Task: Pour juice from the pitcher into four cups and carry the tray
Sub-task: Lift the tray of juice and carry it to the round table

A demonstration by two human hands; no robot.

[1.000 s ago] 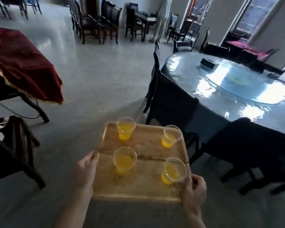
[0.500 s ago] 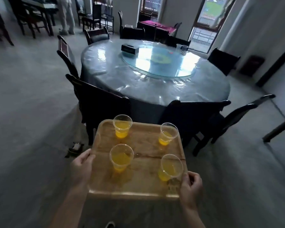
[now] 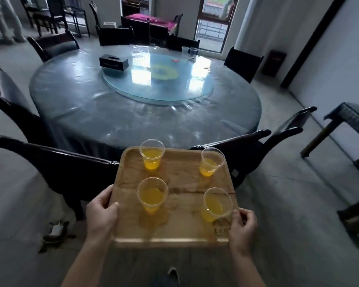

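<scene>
The tray [image 3: 180,206] is a rounded-corner square of pale wood with a raised lip and a dark grain line running across its middle; a wet-looking stain darkens the wood near its front edge. Four clear plastic cups stand on it, each partly filled with orange juice: one at the far left corner [image 3: 151,154], one at the far right corner [image 3: 211,162], one toward the near left [image 3: 152,194], and one at the near right corner [image 3: 217,205], close against the right edge.

The left hand [image 3: 101,214] is closed on the tray's left edge, thumb lying over the lip and fingers tucked beneath. The right hand [image 3: 243,228] clamps the near right corner, thumb on top beside the nearest cup. Both forearms reach forward from the bottom of the view, holding the tray in the air between two dark, glossy wooden chair backs [image 3: 56,156], just short of a round table [image 3: 87,104] covered in shiny plastic sheeting, with a glass turntable [image 3: 158,79] at its centre.
</scene>
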